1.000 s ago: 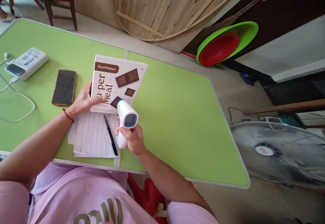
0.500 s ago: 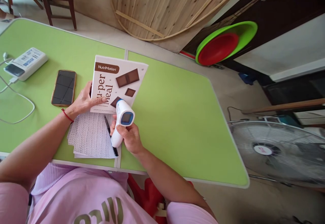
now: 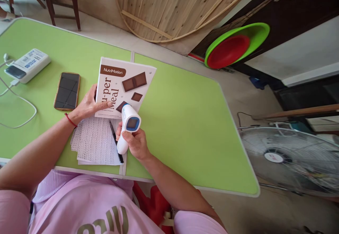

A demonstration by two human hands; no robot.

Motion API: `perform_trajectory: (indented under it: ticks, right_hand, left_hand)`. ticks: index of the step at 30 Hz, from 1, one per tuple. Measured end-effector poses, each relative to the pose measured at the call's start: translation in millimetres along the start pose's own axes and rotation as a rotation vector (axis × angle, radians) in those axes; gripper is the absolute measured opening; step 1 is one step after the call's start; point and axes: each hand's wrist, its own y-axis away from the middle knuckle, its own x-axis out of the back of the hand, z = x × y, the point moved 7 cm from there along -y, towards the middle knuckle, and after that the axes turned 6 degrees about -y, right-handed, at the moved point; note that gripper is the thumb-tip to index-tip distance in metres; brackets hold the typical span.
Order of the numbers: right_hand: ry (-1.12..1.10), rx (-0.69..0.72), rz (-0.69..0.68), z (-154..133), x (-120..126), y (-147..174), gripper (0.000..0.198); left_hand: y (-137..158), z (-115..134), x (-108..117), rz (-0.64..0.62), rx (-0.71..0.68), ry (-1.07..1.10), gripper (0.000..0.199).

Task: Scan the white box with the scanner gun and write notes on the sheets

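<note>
My left hand [image 3: 88, 105] grips the left side of a white box [image 3: 132, 69] printed "NutriMotion" with chocolate pieces, its thumb across the front. The box is held up, tilted, above the table. In my right hand [image 3: 136, 144] is a white infrared thermometer [image 3: 127, 129] with a blue-rimmed screen; fingers wrap its handle, and its front end is close to the box's lower right part. Whether the two touch I cannot tell. Below them lie handwritten sheets of paper [image 3: 95, 144], partly covered by the box, with a black pen [image 3: 113, 131] on their right edge.
On the green table [image 3: 190, 128] a phone [image 3: 67, 91] lies left of my left hand. Farther left are a white power bank [image 3: 31, 64] and its cable [image 3: 33, 106]. A fan [image 3: 288, 159] stands beyond the right edge; a wooden chair [image 3: 62, 2] is behind the far edge.
The box, thermometer and both hands keep nearly the same pose. The whole view has shifted very slightly.
</note>
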Motion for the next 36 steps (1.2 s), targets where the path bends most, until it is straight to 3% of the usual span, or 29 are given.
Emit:
perform_trajectory:
  ticks: [26,36]
  right_hand:
    - [-0.027,-0.039,-0.009,5.3,4.1,-2.9,0.044]
    - [-0.007,-0.053,0.029,7.9,9.2,-2.8,0.045]
  left_hand:
    - [-0.2,2.2,-2.8,-0.022,0.05,0.107,0.072]
    - [-1.6,5.7,0.3,-0.045,0.042,-0.027,0.074]
